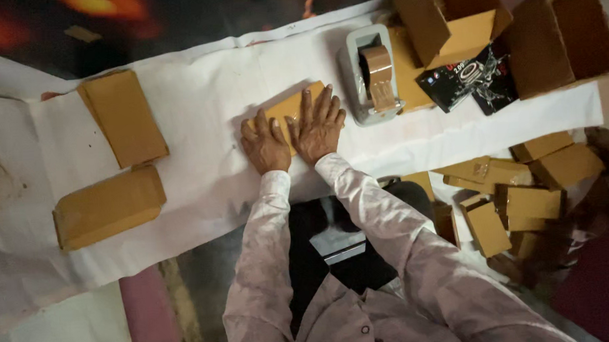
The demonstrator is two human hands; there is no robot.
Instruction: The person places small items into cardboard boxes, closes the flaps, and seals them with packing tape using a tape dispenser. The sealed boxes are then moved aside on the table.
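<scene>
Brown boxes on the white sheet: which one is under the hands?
The small brown box just left of the tape dispenser; both hands press flat on it. The two larger packs lie untouched far left.

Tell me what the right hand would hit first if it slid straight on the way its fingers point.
Probably the grey tape dispenser: the right hand lies flat on the small brown box, its fingers aimed up and slightly right.

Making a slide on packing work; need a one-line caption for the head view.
Both hands, left hand and right hand, press flat on a small brown box beside a tape dispenser.
</scene>
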